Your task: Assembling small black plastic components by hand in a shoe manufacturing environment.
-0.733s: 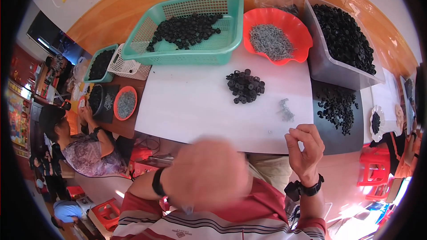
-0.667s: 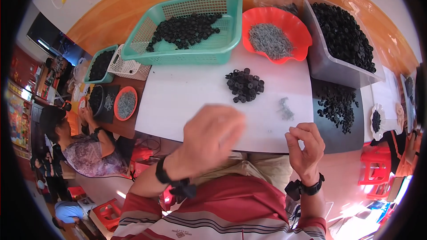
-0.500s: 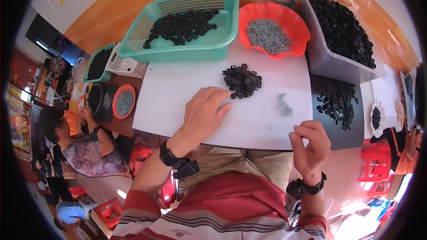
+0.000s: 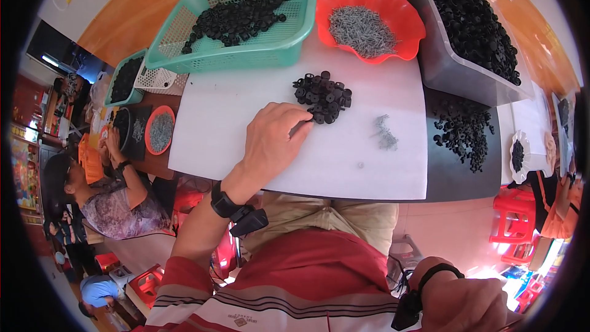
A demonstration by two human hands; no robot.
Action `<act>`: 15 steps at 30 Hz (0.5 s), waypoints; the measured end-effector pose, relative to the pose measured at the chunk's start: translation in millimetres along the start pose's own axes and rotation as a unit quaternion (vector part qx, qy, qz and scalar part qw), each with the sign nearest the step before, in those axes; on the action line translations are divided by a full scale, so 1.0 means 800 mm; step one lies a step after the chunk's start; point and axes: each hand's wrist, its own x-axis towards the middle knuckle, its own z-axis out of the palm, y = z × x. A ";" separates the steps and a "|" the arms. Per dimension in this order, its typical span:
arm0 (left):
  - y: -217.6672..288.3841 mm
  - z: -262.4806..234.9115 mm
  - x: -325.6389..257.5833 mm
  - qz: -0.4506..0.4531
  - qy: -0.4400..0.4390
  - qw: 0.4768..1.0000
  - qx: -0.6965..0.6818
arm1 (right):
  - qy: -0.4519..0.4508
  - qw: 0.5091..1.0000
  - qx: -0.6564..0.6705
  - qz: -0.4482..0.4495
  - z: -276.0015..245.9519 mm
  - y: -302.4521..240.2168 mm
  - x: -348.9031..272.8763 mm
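Observation:
My left hand (image 4: 275, 141) reaches over the white work mat (image 4: 209, 129). Its thumb and index finger close on a small black round part at the near left edge of a heap of such parts (image 4: 324, 97); the other fingers curl under, mostly hidden. Low at the right, off the table's front edge, is my right hand (image 4: 470, 307), seen from the back with its fingers hidden. A loose little pile of thin grey metal nails or pins (image 4: 385, 133) lies on the mat, right of the black heap.
Behind the mat stand a green basket (image 4: 227, 60) of black parts, a red scalloped bowl (image 4: 405, 18) of grey pins and a grey bin (image 4: 452, 77) full of black parts. More black parts (image 4: 464, 132) lie at right. A co-worker (image 4: 120, 206) sits left; red stools (image 4: 515, 215) stand right.
My right hand has dropped from the mat's front right edge to the lower right, below the table. My left fingertips have closed at the black heap. The whole view has shifted slightly.

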 end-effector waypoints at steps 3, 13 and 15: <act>-0.001 0.001 0.001 0.000 -0.009 1.000 -0.011 | -0.045 0.998 0.033 0.026 -0.011 0.000 0.005; 0.016 -0.010 -0.014 -0.032 0.002 0.994 -0.109 | -0.330 0.717 -0.493 0.367 -0.098 0.099 0.000; 0.025 -0.010 -0.013 -0.049 -0.022 0.990 -0.134 | -0.350 0.700 -0.484 0.391 -0.141 0.117 -0.026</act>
